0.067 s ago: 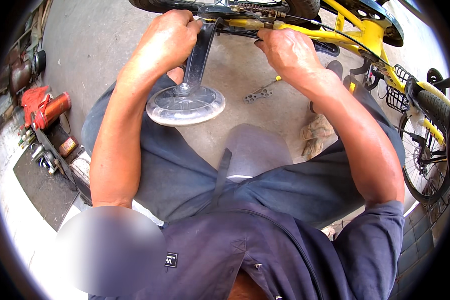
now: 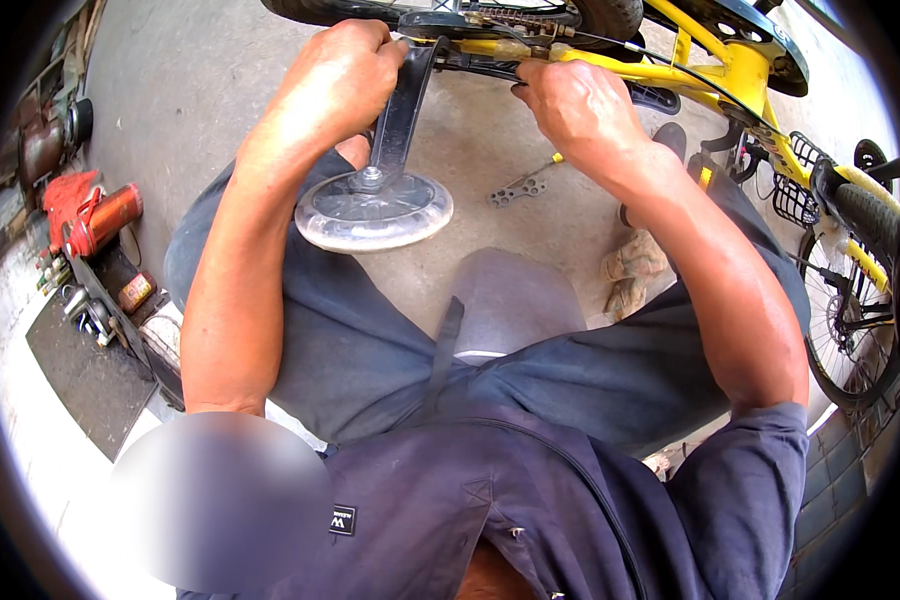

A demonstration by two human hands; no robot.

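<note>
Nothing has visibly shifted since the earlier frame: both hands sit where they were. From the head view, the left hand (image 2: 342,80) is curled tight around the top of a flat black metal bracket (image 2: 398,115), which slopes down to a small training wheel (image 2: 375,212) with a clear, glossy plastic rim, hanging over the left knee. The right hand (image 2: 578,105) pinches something small against the yellow bicycle frame (image 2: 610,62); what it pinches I cannot tell. On the rough concrete between the knees lies a perforated metal plate (image 2: 518,187), near a crumpled rag (image 2: 630,268). A red power tool (image 2: 82,212) lies far left.
</note>
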